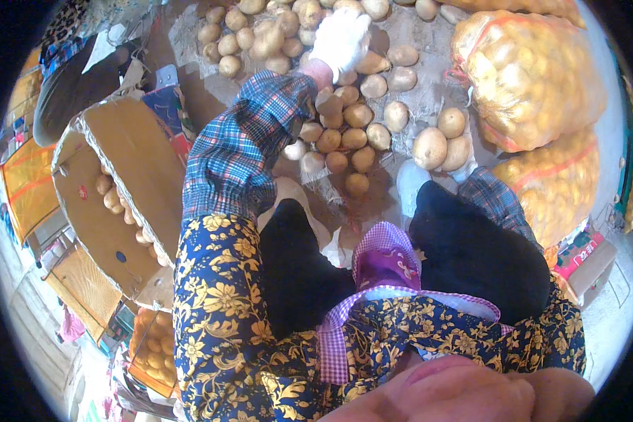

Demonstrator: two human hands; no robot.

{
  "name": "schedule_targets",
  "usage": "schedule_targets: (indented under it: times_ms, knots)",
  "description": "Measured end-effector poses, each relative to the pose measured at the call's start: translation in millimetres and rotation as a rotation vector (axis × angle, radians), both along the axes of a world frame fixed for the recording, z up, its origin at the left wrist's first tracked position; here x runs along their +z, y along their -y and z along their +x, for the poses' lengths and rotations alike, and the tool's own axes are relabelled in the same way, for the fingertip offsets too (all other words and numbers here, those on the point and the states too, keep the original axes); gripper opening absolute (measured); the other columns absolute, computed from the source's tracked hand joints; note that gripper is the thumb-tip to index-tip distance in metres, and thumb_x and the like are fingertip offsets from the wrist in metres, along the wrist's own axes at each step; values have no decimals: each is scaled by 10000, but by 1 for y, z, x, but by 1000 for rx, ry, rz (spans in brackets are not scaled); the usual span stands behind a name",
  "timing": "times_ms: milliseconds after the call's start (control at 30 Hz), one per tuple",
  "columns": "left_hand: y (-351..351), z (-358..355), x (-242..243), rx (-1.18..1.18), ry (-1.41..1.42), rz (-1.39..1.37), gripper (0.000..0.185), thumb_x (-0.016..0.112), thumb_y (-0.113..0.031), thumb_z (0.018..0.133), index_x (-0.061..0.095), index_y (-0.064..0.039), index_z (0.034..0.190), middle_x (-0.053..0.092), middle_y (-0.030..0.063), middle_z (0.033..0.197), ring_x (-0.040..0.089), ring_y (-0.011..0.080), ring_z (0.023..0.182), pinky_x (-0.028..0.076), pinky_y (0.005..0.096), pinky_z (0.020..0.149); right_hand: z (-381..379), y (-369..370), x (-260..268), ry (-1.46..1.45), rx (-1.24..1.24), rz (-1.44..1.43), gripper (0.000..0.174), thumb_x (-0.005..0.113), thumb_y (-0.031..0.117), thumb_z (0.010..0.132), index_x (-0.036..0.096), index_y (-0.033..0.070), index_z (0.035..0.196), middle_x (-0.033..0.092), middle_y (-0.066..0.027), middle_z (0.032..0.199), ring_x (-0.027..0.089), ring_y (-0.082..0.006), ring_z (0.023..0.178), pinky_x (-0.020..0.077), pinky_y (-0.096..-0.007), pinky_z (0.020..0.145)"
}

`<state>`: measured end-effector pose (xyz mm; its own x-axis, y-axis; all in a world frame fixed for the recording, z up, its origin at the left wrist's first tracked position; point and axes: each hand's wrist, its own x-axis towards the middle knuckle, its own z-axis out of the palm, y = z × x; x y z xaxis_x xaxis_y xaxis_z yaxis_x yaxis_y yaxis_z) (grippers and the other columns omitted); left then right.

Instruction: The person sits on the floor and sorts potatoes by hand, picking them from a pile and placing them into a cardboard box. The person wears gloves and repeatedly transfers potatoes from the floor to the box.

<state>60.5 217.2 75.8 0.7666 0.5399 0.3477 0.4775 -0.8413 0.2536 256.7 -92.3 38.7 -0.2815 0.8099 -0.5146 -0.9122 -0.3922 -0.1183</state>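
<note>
My left hand (341, 41), in a white glove, reaches out over a spread of loose potatoes (357, 115) on the dirty ground cover. Its back faces up, and the fingers' undersides are hidden, so whether it grips one is unclear. An elongated potato (372, 63) lies right beside it. On the right, my gloved right hand (469, 164) is mostly covered by three potatoes (430, 148) that rest in it, near my right knee. More potatoes (267, 40) lie in a heap at the far left of the ground cover.
Full mesh sacks of potatoes (533, 79) stand at the right. An open cardboard box (132, 158) with potatoes inside stands close to my left arm. Beyond it are a dark tub (79, 87) and orange mesh sacks (155, 348). A printed carton (585, 258) sits at the right.
</note>
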Motion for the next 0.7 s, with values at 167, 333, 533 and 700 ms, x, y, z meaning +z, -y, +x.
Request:
schedule_targets:
  times_ms: [167,333,533,700]
  knots:
    - [-49,30,-6,-21,-146,-30,244,605,-98,817,654,-58,1052,648,201,1051,624,396,1039,526,477,897,-14,3,13,-30,91,-63,638,430,630,1004,500,153,1421,551,-110,1400,549,-309,1269,477,-514,1055]
    - [-66,43,-37,5,-323,-16,240,631,-206,834,676,-88,1038,662,195,1062,628,387,1029,523,474,877,-23,11,21,-31,154,-108,614,431,615,1011,508,156,1412,564,-101,1382,559,-299,1254,482,-497,1053]
    - [-73,48,-48,126,-264,-4,336,696,-359,819,719,-92,1021,722,197,965,695,374,918,557,489,797,-24,19,24,-8,164,-130,586,431,596,1020,517,159,1400,580,-90,1359,570,-286,1236,487,-477,1051]
    - [-51,32,-4,165,-64,-693,512,688,-504,854,741,-47,1080,735,199,1005,705,333,939,553,439,852,-16,20,26,29,159,-135,562,432,580,1027,526,161,1390,594,-82,1340,580,-275,1222,492,-460,1049]
